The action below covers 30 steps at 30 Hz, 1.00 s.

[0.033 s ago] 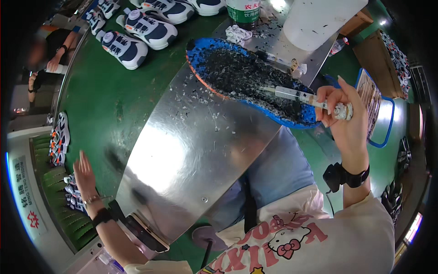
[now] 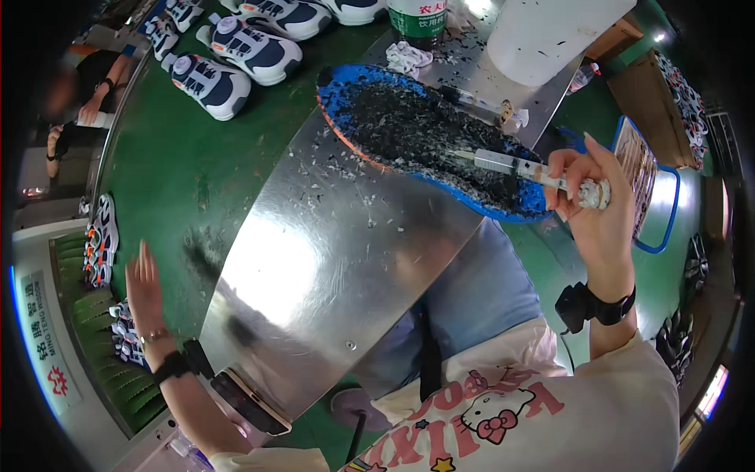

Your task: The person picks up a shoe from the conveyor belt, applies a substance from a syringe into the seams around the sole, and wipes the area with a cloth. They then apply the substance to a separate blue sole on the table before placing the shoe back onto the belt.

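My right hand (image 2: 594, 185) is closed round the barrel of a clear syringe (image 2: 511, 164), with a wad of white, dirty material at its rear end. The nozzle points left over a blue, insole-shaped piece (image 2: 346, 79) with an orange edge, thickly covered in black and grey crumbs. A second syringe (image 2: 472, 101) lies along the far side of this piece. Away at the left, my left hand (image 2: 144, 291) is stretched out, fingers straight, holding nothing. It is raised near the green tabletop's left side, close to some shoes.
White and navy shoes (image 2: 211, 85) stand far left on the green surface (image 2: 165, 173). Behind the blue piece are a green-labelled bottle (image 2: 417, 23), crumpled tissue (image 2: 407, 58) and a white container (image 2: 543, 39). Crumbs dot the metal plate (image 2: 330, 259). A phone (image 2: 250, 403) lies near my left forearm.
My left hand has moved slightly up and to the left. The right hand and its syringe have hardly moved.
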Tool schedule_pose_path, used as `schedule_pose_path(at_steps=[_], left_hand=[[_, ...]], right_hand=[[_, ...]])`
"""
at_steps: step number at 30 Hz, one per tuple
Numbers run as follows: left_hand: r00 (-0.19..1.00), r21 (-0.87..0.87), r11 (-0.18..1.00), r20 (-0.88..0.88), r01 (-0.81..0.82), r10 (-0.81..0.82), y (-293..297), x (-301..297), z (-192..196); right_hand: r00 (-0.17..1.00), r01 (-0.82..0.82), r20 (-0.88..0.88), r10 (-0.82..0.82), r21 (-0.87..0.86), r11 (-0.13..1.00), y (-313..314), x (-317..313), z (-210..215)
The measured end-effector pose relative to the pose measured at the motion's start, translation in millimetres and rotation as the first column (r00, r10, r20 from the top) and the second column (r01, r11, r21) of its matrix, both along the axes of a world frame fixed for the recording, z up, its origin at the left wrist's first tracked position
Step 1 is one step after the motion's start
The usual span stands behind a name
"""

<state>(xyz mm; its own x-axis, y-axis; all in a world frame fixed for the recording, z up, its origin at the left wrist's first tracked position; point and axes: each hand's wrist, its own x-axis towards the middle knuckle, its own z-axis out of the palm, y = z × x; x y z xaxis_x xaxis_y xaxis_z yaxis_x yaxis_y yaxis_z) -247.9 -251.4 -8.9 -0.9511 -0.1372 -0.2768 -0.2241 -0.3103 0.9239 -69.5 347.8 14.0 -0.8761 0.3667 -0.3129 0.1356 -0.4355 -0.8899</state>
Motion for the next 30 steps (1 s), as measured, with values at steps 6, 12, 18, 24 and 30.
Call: schedule_pose_path(at_steps=[6, 12, 18, 24, 30], left_hand=[[0.862, 0.051, 0.891, 0.232, 0.452, -0.451, 198.4, -82.8, 2.4], [0.733, 0.101, 0.854, 0.468, 0.51, -0.493, 323.0, -99.9, -21.9], [0.837, 0.345, 0.884, 0.336, 0.316, -0.431, 355.0, -127.0, -46.1], [0.978, 0.279, 0.954, 0.138, 0.11, -0.153, 364.6, -144.9, -51.0], [0.897, 0.647, 0.762, 0.333, 0.006, -0.29, 320.3, -131.8, -7.0]], right_hand=[[0.992, 0.092, -0.09, -0.087, 0.052, 0.994, 7.7, 4.4, -6.9], [0.987, 0.149, -0.055, -0.15, -0.014, 0.989, 12.5, 7.0, -15.2], [0.967, 0.253, -0.017, -0.255, -0.073, 0.965, 23.9, 8.9, -26.6], [0.969, 0.191, -0.143, -0.203, -0.092, 0.977, 32.7, 13.0, -38.4], [0.837, -0.025, -0.512, 0.192, 0.315, 0.949, 32.5, 8.6, -32.9]])
